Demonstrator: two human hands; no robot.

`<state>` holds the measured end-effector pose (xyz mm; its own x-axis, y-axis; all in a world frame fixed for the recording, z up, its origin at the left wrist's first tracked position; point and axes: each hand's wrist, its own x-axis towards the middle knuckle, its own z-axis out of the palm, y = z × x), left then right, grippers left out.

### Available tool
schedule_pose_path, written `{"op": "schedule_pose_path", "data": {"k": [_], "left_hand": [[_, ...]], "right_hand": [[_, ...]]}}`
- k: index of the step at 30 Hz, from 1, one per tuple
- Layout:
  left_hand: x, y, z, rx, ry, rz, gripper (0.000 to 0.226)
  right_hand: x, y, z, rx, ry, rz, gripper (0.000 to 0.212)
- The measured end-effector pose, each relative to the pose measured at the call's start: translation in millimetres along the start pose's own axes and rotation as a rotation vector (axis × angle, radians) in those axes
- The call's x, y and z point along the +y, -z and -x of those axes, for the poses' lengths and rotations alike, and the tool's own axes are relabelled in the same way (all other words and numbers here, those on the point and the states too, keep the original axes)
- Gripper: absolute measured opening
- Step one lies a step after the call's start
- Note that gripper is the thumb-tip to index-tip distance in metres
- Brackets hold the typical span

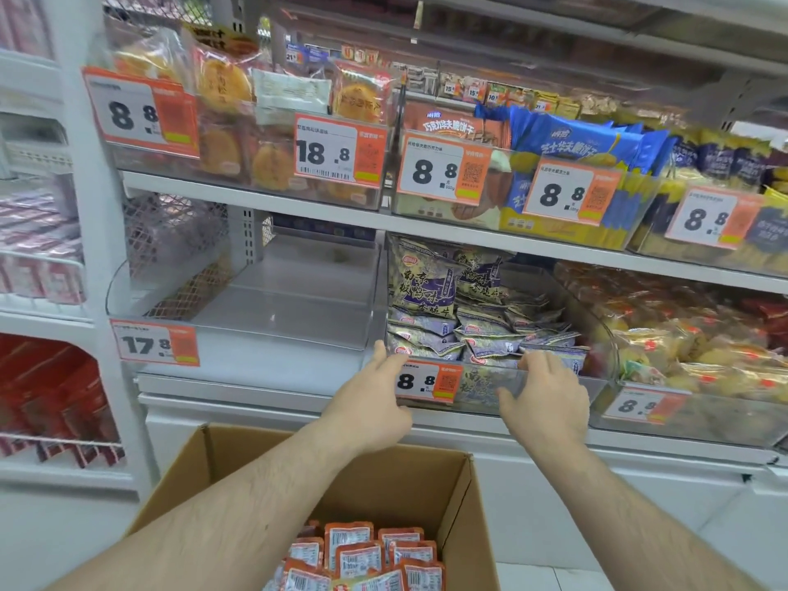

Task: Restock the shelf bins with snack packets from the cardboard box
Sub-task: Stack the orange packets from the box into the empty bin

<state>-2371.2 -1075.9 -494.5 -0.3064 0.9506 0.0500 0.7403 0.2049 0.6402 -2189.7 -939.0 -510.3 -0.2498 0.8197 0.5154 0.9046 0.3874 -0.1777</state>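
Note:
A clear plastic bin (479, 388) on the lower shelf holds several purple-grey snack packets (482, 330) and carries an 8.8 price tag on its front. My left hand (375, 394) grips the bin's front left corner, fingers up along the edge and thumb under the tag. My right hand (550, 398) holds the front wall, with its fingers hooked over the rim and its thumb on the outside. Below my forearms stands an open cardboard box (383, 484) with several orange-red snack packets (362, 552) in it.
Left of the held bin sits an empty clear bin (277, 309) with a 17.8 tag. To the right is a bin of yellow and red packets (682, 347). The shelf above carries full bins of cakes and wafers. A white rack with red packs stands at far left.

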Motion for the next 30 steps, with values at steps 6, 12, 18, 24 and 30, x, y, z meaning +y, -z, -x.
{"op": "schedule_pose_path", "data": {"k": [6,12,18,24,30], "left_hand": [[-54,44,29,0.123,-0.008,-0.058,0.067],[-115,77,61,0.203,0.082,-0.040,0.061],[-143,87,66,0.247,0.079,-0.033,0.054],[-146,84,78,0.222,0.018,-0.146,0.055],[-136,97,92,0.215,-0.009,-0.209,0.057]], "right_hand": [[-111,20,43,-0.065,0.573,-0.366,0.034],[-210,0,40,-0.521,0.411,-0.182,0.040],[-226,-11,23,-0.494,0.279,-0.076,0.035],[-227,4,16,-0.369,0.229,-0.158,0.036],[-205,11,50,-0.389,0.183,-0.159,0.031]]}}
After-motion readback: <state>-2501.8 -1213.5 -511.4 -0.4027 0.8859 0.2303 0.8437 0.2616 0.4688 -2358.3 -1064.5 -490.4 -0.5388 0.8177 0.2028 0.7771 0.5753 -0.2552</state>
